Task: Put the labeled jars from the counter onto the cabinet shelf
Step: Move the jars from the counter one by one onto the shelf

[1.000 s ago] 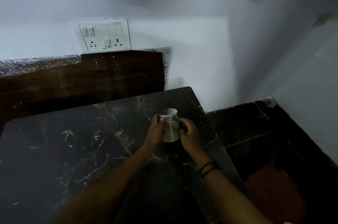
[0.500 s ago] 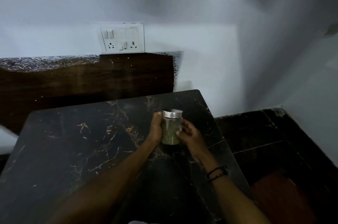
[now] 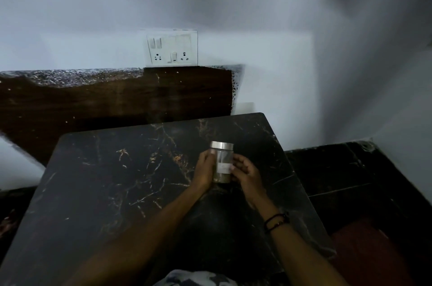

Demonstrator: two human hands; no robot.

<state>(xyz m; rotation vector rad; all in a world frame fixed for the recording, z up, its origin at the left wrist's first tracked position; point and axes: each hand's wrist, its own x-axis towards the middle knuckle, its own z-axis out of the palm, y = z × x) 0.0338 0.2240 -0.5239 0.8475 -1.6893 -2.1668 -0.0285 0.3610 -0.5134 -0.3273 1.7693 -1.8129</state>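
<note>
A small clear jar (image 3: 222, 164) with a silver lid and a white label stands upright over the dark marble counter (image 3: 105, 192), near its right side. My left hand (image 3: 204, 170) grips the jar's left side. My right hand (image 3: 246, 174) holds its right side, fingers on the label. Brownish contents fill the jar's lower part. No cabinet shelf is in view.
A white switch and socket plate (image 3: 171, 48) sits on the wall behind. A dark wooden panel (image 3: 117, 98) runs along the wall behind the counter. Dark floor tiles (image 3: 339, 180) and a reddish mat (image 3: 369, 250) lie to the right of the counter's edge.
The jar has been turned between my hands so its white label now faces me. The view has shifted, with the counter and socket sitting further right in the frame.
</note>
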